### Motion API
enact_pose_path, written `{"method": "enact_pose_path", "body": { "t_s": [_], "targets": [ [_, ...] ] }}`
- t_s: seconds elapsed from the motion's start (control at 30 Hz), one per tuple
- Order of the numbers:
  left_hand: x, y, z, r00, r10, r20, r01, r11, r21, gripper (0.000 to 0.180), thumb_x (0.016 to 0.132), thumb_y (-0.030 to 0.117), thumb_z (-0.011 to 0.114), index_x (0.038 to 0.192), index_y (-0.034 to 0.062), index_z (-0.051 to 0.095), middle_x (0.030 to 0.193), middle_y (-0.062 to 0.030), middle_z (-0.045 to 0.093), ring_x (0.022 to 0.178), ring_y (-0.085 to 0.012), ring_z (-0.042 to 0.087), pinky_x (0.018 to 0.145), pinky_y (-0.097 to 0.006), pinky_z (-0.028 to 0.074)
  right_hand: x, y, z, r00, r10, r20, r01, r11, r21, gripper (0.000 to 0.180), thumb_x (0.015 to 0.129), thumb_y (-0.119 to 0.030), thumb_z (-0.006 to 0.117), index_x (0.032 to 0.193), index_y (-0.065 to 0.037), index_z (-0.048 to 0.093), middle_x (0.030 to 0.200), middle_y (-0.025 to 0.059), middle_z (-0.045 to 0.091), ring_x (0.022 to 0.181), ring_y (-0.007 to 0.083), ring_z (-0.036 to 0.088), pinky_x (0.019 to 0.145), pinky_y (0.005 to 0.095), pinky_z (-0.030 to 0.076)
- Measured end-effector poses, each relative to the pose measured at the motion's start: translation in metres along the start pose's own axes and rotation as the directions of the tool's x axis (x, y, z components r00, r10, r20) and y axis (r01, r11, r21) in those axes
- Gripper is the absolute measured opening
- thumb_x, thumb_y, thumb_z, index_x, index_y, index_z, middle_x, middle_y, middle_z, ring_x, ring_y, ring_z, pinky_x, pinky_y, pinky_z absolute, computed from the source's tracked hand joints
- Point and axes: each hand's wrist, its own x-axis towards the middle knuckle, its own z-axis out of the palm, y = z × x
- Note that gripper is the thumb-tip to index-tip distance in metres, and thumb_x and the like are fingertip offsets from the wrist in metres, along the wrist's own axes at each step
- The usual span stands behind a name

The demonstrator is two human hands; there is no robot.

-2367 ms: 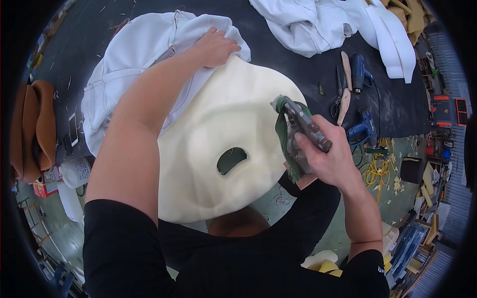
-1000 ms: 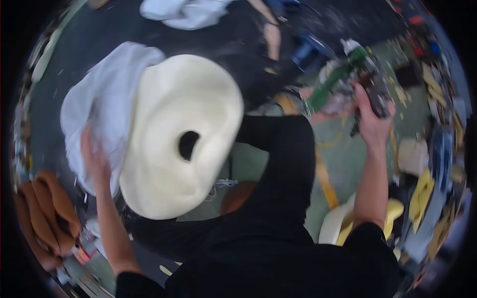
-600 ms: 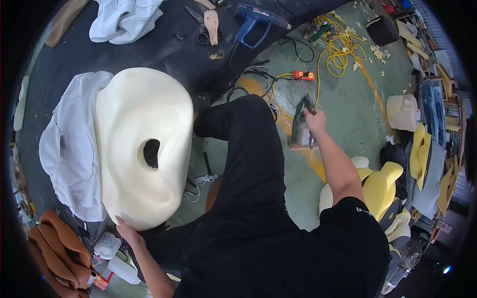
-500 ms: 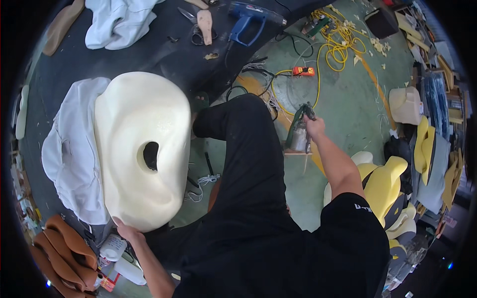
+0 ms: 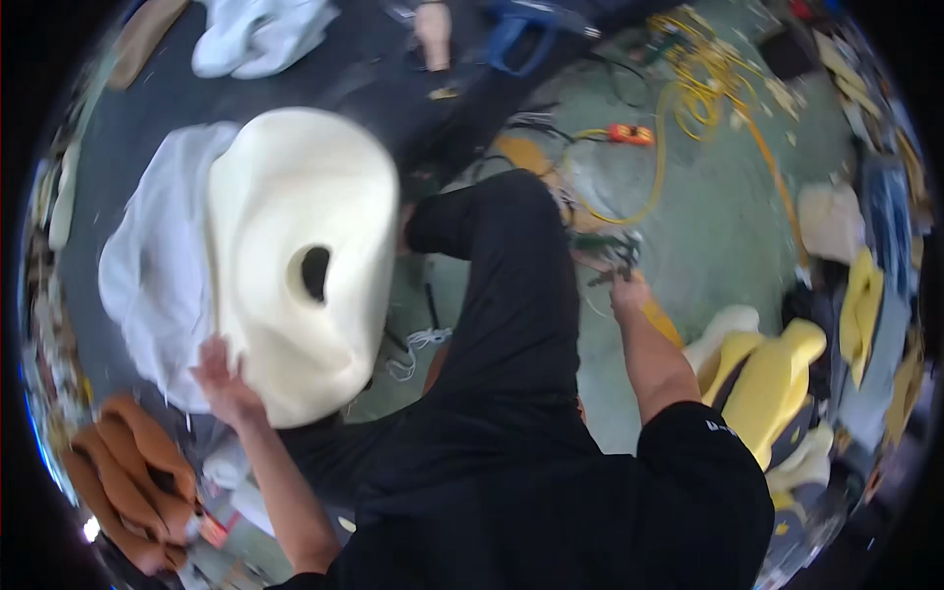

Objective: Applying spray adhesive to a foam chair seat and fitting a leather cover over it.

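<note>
A cream molded foam cushion [image 5: 280, 226] with an oval hole through it lies on the dark work surface to my left. Light grey fabric [image 5: 162, 261] spreads along its left side. My left hand [image 5: 230, 385] is open, fingers spread, over the seam between fabric and foam near the cushion's lower left edge; whether it touches them I cannot tell. Out to the right, above the green floor, my right hand [image 5: 627, 292] is closed around the handle of a dark green spray gun [image 5: 612, 248], which is blurred by motion.
A blue heat gun [image 5: 521, 37] and a pale cloth [image 5: 261, 37] lie at the far side. Yellow hose [image 5: 693, 103] coils on the floor beyond a red-orange device [image 5: 630, 135]. Yellow foam pieces [image 5: 772, 379] are piled at right, brown padded pieces [image 5: 128, 472] at lower left.
My left hand has come off the cushion's near edge and opened farther up along its left side. The spray gun has tilted in my right hand. The whole view has shifted.
</note>
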Motion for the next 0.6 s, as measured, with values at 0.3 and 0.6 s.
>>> {"method": "enact_pose_path", "body": {
  "t_s": [0.3, 0.6],
  "targets": [
    [-0.103, 0.072, 0.058, 0.886, -0.204, 0.416, 0.411, 0.761, -0.502, 0.076, 0.113, 0.057, 0.031, 0.165, 0.0013, 0.032, 0.171, -0.0274, 0.032, 0.155, -0.0483, 0.034, 0.119, -0.068, 0.033, -0.029, -0.084, -0.053, 0.979, -0.176, 0.108, 0.169, 0.983, 0.072, 0.055, 0.095, -0.033, 0.074, 0.134, 0.005, 0.067, 0.126, 0.0246, 0.074, 0.115, 0.0385, 0.071, 0.096, 0.0458, 0.055],
    [-0.094, 0.055, 0.015, 0.997, 0.07, 0.007, -0.07, 0.98, 0.187, 0.061, 0.111, 0.04, 0.058, 0.153, -0.003, 0.051, 0.139, -0.0238, 0.068, 0.129, -0.0337, 0.064, 0.108, -0.044, 0.048, -0.178, -0.403, -0.132, 0.437, -0.853, -0.285, 0.851, 0.289, 0.439, 0.036, 0.104, -0.021, 0.07, 0.132, 0.002, 0.069, 0.126, 0.0159, 0.075, 0.12, 0.0253, 0.07, 0.102, 0.0372, 0.055]
  ]
}}
